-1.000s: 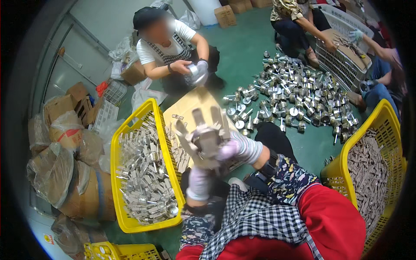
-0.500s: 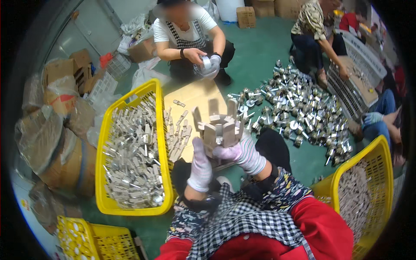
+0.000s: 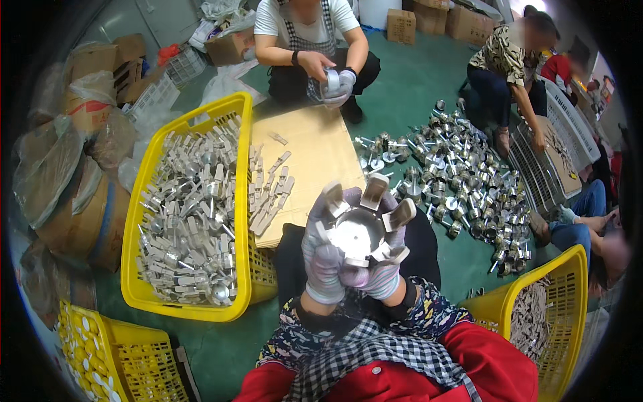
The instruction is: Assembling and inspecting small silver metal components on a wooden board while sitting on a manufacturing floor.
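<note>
In front of my lap, both gloved hands cup a round metal cup [image 3: 357, 234] with several beige flat clips standing out around its rim. Its bright, shiny inside faces up, with a small dark spot in the middle. My left hand [image 3: 323, 264] closes around its left side, thumb at the near edge. Around the right and near side wraps my right hand [image 3: 380, 278], also closed on it; its far fingers are partly hidden behind the clips. Just beyond lie loose beige clips [image 3: 274, 194] on a cardboard sheet [image 3: 315, 141].
A yellow crate [image 3: 244, 201] of clip pieces stands left, another yellow crate [image 3: 514, 301] at right. Yellow-and-white pieces [image 3: 84, 348] fill a basket lower left. Stemmed metal parts [image 3: 462, 184] lie heaped on the green floor. Across, a co-worker [image 3: 301, 47] holds a grey ring.
The metal cup has come down nearer my lap and tipped, so its inside now shows. My left hand, earlier upright beside it, now wraps around it.
</note>
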{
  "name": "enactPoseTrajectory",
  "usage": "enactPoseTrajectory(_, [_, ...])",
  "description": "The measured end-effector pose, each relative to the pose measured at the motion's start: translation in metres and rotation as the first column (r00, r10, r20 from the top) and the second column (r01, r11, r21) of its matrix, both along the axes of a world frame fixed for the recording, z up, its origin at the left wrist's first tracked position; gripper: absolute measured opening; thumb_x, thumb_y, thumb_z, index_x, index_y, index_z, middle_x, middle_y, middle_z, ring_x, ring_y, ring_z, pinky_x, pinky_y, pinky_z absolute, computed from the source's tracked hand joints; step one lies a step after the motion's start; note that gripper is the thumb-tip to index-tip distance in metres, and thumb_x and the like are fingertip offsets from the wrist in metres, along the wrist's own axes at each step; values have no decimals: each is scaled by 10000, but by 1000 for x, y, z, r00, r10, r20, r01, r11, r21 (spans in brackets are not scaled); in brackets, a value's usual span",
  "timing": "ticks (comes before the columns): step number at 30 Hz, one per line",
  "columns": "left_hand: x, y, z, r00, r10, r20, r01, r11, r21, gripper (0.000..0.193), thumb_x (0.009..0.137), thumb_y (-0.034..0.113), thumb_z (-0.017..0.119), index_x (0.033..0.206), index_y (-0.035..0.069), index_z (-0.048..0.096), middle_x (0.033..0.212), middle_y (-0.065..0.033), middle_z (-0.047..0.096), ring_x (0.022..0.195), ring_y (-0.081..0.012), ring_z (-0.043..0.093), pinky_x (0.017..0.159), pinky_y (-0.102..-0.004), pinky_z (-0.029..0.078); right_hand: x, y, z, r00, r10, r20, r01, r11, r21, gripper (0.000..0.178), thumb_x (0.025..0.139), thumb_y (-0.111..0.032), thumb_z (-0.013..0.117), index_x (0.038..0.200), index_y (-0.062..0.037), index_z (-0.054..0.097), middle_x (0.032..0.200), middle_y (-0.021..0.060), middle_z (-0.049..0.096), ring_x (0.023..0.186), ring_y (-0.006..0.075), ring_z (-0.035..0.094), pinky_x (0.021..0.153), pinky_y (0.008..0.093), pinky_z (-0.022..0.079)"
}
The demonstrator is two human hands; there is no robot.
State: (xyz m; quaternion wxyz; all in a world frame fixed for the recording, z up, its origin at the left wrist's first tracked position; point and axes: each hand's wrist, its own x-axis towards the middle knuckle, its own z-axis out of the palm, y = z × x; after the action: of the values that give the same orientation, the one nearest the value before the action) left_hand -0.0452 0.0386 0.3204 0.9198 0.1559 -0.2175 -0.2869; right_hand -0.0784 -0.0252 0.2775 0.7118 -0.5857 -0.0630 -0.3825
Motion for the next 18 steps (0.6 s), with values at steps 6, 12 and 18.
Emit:
enactPoseTrajectory(6, [3, -3, -16, 990, 98, -98, -99, 995, 1, 690, 738, 362, 678, 1267, 51, 362, 1154, -134, 493, 1066, -376, 475, 826, -528, 464, 7, 0, 6, 986, 26, 164, -20, 999, -37, 831, 666, -44, 707, 1299, -58, 168, 1237, 161, 402, 1100, 247, 480, 908, 331, 425])
enactPoseTrajectory(12, [17, -3, -28, 999, -16, 47, 20, 997, -68, 673, 802, 470, 560, 1282, 57, 330, 1201, -150, 451, 1109, -379, 442, 874, -532, 428, 11, 6, 6, 988, 102, 112, -127, 960, 249, 838, 667, -49, 705, 1311, -51, 168, 1225, 167, 420, 1111, 264, 475, 927, 340, 409])
enactPoseTrajectory(18, [25, -4, -55, 841, 397, 368, -512, 804, 303, 740, 803, 480, 538, 1328, 43, 253, 1246, -163, 409, 1100, -304, 458, 899, -430, 419, 15, -7, 4, 1000, -26, 0, 26, 1000, -16, 825, 655, -172, 732, 1295, -19, 234, 1250, 132, 434, 1119, 213, 474, 934, 350, 401])
